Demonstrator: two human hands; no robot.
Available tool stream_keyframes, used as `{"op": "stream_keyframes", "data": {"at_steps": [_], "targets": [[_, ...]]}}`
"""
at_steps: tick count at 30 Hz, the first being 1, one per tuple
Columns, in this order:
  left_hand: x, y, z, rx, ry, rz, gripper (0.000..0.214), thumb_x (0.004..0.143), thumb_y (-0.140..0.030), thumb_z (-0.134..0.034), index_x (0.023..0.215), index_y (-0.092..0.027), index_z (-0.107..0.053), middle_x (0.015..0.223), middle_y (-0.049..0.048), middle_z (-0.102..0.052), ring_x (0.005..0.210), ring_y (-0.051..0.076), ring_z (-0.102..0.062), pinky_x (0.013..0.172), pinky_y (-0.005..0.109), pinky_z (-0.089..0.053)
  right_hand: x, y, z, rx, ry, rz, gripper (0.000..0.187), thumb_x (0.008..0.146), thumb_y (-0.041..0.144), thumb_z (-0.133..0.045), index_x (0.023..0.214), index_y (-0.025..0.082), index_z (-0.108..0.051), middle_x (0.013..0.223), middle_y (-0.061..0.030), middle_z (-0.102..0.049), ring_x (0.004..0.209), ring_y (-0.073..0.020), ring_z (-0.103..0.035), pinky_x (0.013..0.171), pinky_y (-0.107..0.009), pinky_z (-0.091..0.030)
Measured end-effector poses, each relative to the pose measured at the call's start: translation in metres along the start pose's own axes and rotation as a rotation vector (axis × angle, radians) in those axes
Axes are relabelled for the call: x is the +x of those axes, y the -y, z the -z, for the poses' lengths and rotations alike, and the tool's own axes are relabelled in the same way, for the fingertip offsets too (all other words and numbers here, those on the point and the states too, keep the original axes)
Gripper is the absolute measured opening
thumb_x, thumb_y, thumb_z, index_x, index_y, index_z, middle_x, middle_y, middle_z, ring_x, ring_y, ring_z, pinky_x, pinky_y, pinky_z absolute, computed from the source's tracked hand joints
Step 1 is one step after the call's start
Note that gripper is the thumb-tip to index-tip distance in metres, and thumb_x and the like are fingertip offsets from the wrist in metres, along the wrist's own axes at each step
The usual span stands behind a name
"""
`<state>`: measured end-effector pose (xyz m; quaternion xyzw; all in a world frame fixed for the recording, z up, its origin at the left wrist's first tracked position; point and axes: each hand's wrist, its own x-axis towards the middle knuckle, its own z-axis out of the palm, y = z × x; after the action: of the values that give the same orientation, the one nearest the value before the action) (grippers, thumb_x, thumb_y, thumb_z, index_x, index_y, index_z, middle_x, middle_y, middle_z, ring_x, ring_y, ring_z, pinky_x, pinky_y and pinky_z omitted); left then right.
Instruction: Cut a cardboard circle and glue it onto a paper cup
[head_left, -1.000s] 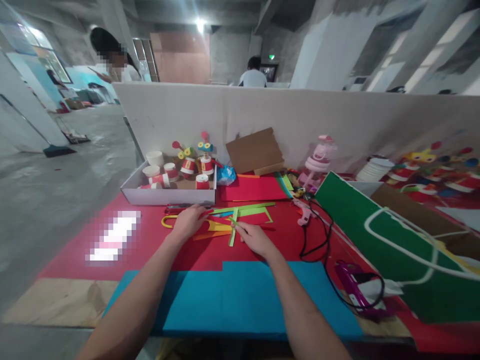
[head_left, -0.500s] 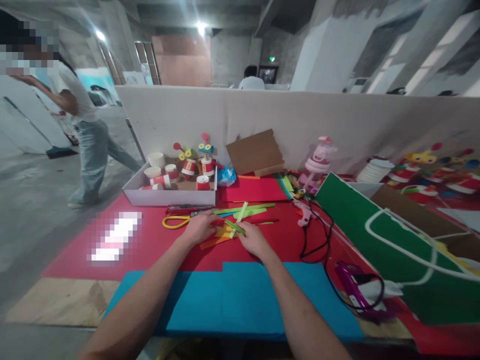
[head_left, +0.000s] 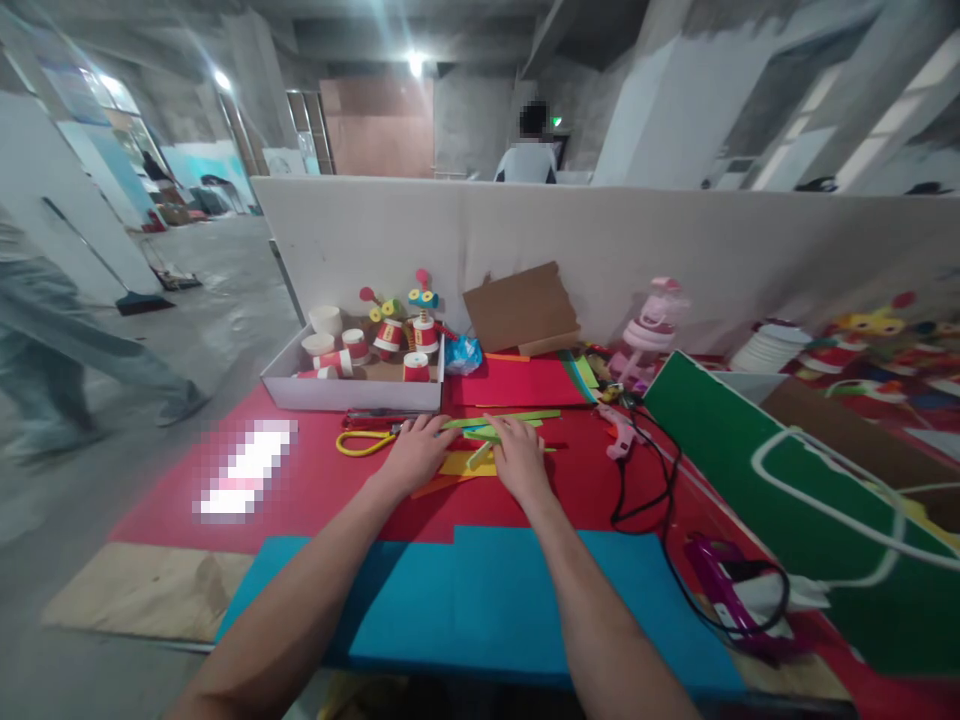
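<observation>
My left hand lies over the red table covering with its fingers stretched forward, beside the yellow-handled scissors and the left end of a long green paper strip. To its right, my right hand rests with fingers extended over short light green paper strips. Its fingertips touch the pile; whether a strip is pinched under them is hard to see. Beneath the strips lies a yellow paper piece, with an orange paper strip nearer me.
A white box holds paper cups and cup figures. Red paper sheets and cardboard lie behind the hands. At right are a pink glue gun with a black cord, a green board and a purple device. Blue sheets cover the front.
My right hand has moved slightly forward and set the green strip it held down among the others. My left hand's fingers have spread out. A passing person has moved left.
</observation>
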<state>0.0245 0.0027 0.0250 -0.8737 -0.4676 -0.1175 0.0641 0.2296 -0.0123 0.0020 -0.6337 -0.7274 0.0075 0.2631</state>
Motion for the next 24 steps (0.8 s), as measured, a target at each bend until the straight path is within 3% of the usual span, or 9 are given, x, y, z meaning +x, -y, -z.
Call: {"op": "stream_keyframes", "data": {"at_steps": [3,6,8,11,13,15,19,22,24], "targets": [[-0.004,0.004,0.011,-0.112,-0.026,-0.044,0.040,0.087,-0.036,-0.059,0.125,-0.025,-0.055,0.125,0.0099,-0.055,0.115,0.027,-0.047,0.093,0.041,-0.041,-0.001,-0.004,0.005,-0.018,-0.036,-0.053,0.048,0.087,0.027,-0.060,0.135,0.027,-0.054,0.132,-0.0103,-0.057,0.120,-0.0315,-0.045,0.094,-0.045,-0.039],[-0.010,0.004,0.022,-0.197,0.110,-0.189,0.051,0.074,-0.049,-0.071,0.119,-0.027,-0.059,0.115,0.0074,-0.057,0.105,0.027,-0.050,0.088,0.040,-0.042,-0.005,-0.017,0.013,0.040,0.054,-0.070,0.049,0.081,0.038,-0.069,0.127,0.026,-0.060,0.126,-0.0100,-0.059,0.114,-0.0296,-0.050,0.095,-0.043,-0.040],[-0.013,0.000,0.023,-0.206,0.203,-0.254,0.047,0.071,-0.041,-0.074,0.114,-0.029,-0.061,0.112,0.0056,-0.058,0.101,0.027,-0.050,0.085,0.039,-0.041,-0.009,-0.026,0.015,0.122,0.166,-0.067,0.057,0.074,0.042,-0.075,0.127,0.025,-0.061,0.123,-0.0102,-0.059,0.112,-0.0280,-0.053,0.096,-0.040,-0.041],[-0.012,-0.002,0.015,-0.155,0.211,-0.225,0.028,0.079,-0.018,-0.060,0.106,-0.027,-0.065,0.107,0.0057,-0.060,0.100,0.025,-0.051,0.085,0.039,-0.040,-0.011,-0.031,0.012,0.228,0.246,-0.032,0.065,0.069,0.037,-0.080,0.129,0.023,-0.059,0.124,-0.0105,-0.058,0.115,-0.0264,-0.054,0.099,-0.038,-0.041],[-0.010,0.000,0.011,-0.099,0.166,-0.157,0.031,0.084,-0.011,-0.049,0.104,-0.027,-0.067,0.105,0.0075,-0.062,0.102,0.025,-0.051,0.086,0.039,-0.039,-0.010,-0.028,0.007,0.260,0.214,-0.004,0.058,0.071,0.028,-0.078,0.127,0.022,-0.060,0.123,-0.0104,-0.057,0.116,-0.0251,-0.053,0.100,-0.037,-0.041],[-0.009,0.004,0.011,-0.077,0.138,-0.110,0.028,0.087,-0.015,-0.050,0.106,-0.027,-0.067,0.105,0.0083,-0.062,0.103,0.026,-0.051,0.087,0.041,-0.039,-0.008,-0.023,0.002,0.282,0.157,0.016,0.051,0.074,0.021,-0.074,0.123,0.021,-0.062,0.120,-0.0103,-0.059,0.114,-0.0240,-0.054,0.099,-0.037,-0.042],[-0.009,0.009,0.018,-0.188,0.082,-0.089,0.022,0.087,-0.035,-0.059,0.107,-0.028,-0.067,0.107,0.0066,-0.064,0.103,0.026,-0.053,0.087,0.040,-0.041,-0.004,-0.016,-0.001,0.320,-0.024,0.041,0.035,0.079,0.029,-0.072,0.112,0.020,-0.067,0.112,-0.0101,-0.063,0.107,-0.0244,-0.056,0.095,-0.038,-0.044],[-0.006,0.009,0.018,-0.246,-0.019,-0.067,0.023,0.093,-0.033,-0.049,0.106,-0.024,-0.067,0.102,0.0079,-0.065,0.098,0.023,-0.055,0.086,0.036,-0.043,-0.004,-0.013,0.000,0.350,-0.198,0.016,0.018,0.089,0.032,-0.059,0.096,0.019,-0.069,0.097,-0.0091,-0.067,0.097,-0.0229,-0.059,0.089,-0.034,-0.045],[-0.002,0.009,0.014,-0.256,-0.069,-0.057,0.026,0.095,-0.030,-0.044,0.102,-0.021,-0.067,0.096,0.0084,-0.066,0.095,0.022,-0.057,0.084,0.033,-0.044,-0.006,-0.009,0.001,0.392,-0.265,-0.007,0.024,0.095,0.031,-0.048,0.089,0.019,-0.068,0.088,-0.0074,-0.067,0.086,-0.0197,-0.060,0.079,-0.028,-0.045]]}}
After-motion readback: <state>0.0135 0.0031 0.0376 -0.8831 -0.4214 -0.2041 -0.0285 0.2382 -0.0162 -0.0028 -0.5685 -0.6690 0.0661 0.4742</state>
